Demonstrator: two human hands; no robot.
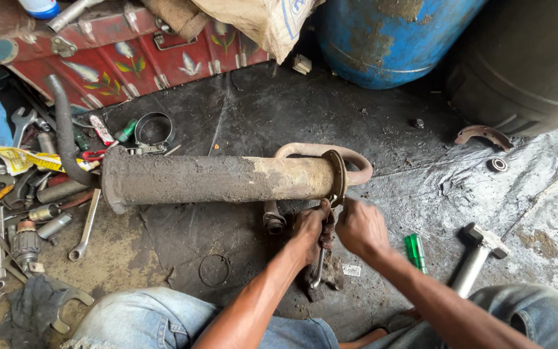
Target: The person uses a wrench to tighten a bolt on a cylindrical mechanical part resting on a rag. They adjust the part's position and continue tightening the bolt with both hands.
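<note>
Crouching over a greasy black floor (247, 110), a person in blue jeans works at the right end of a long, rusty, dirt-caked exhaust pipe (217, 179) that lies across the middle of the scene, its round flange (338, 176) facing right and a curved tube (356, 161) looping behind it. The left hand (309, 227) is wrapped tight around the shaft of a steel wrench (320, 262) just below the flange, fingers (324, 210) closed on it, the tool's free end pointing down toward the knees. The right hand (360, 226) sits just beside it, touching the flange's lower edge; its fingers are curled in at the same spot, but whether they grip the wrench or a bolt I cannot tell, as the hand is blurred.

Near right of the hands lies a green-handled screwdriver (414, 252), and further right a hammer (479, 255) with a pale handle. A thin wire ring (214, 269) rests on the floor near the left knee. Left of the pipe spreads a heap of tools: an open-ended spanner (85, 226), a black hose (64, 129), a round metal clamp (153, 131). At the far side stand a red painted metal trunk (117, 58) and a blue drum (389, 39). A curved brake shoe (484, 135) and a small bearing (498, 164) lie at the far right.
</note>
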